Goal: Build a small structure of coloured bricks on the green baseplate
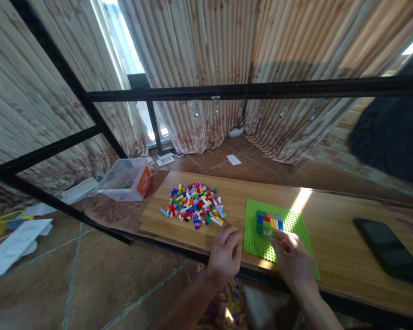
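A green studded baseplate (254, 243) lies on the wooden board, carrying a small flat block of colourful toy building bricks (265, 224). My right hand (292, 259) is over the baseplate, thumb and fingertips pinched together at the near right edge of the brick block. Whatever is between those fingertips is too small and covered to make out. Left of the baseplate, my left hand (225, 252) rests by the board's near edge, fingers loosely curved and apart, holding nothing visible. A heap of loose toy bricks (196, 204) is spread beyond it, to the left.
A clear plastic box (124, 181) with an orange label and a few pieces inside stands beyond the board's left end. A dark phone (390, 250) lies at the right. Black metal bars (179, 94) cross in front of the curtains. Papers (15, 245) lie on the tiled floor.
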{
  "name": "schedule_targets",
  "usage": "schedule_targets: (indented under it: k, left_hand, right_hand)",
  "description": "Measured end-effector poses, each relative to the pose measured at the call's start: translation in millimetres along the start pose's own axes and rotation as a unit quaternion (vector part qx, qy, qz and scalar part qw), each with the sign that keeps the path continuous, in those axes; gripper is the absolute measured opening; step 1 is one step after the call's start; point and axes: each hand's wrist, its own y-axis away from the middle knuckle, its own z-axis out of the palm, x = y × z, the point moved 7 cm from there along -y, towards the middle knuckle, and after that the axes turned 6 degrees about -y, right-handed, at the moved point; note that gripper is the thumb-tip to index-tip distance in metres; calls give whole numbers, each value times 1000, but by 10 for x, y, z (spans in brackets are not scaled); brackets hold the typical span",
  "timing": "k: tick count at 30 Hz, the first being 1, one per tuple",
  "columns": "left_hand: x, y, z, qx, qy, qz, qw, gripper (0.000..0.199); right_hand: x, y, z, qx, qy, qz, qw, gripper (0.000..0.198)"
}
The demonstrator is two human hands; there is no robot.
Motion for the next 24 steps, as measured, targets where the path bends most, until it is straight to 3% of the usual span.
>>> schedule_targets:
  k: [5,8,11,14,18,24]
  left_hand:
    - [-416,253,-511,58,-51,-63,995,30]
    - [-656,346,-814,93,-87,-97,987,29]
    - [-834,430,-1019,117,-117,-125,978,28]
    - [-907,470,-1074,120,-131,-132,975,29]
    - [-872,435,-982,97,-133,-117,979,29]
    - [-908,159,-1015,114,-124,-113,979,30]
  right_hand:
    - [-579,-5,682,-103,-94,-44,989,26]
    - [-739,-44,981,-139,-81,-52,986,24]
    - [-785,-88,1126,-150,-61,-50,986,26]
    - [-772,-108,1166,-155,-55,-43,985,30]
    - [-749,-98,1160,-160,-62,-51,984,28]
    - [-758,-80,1220,-172,-66,-39,982,31]
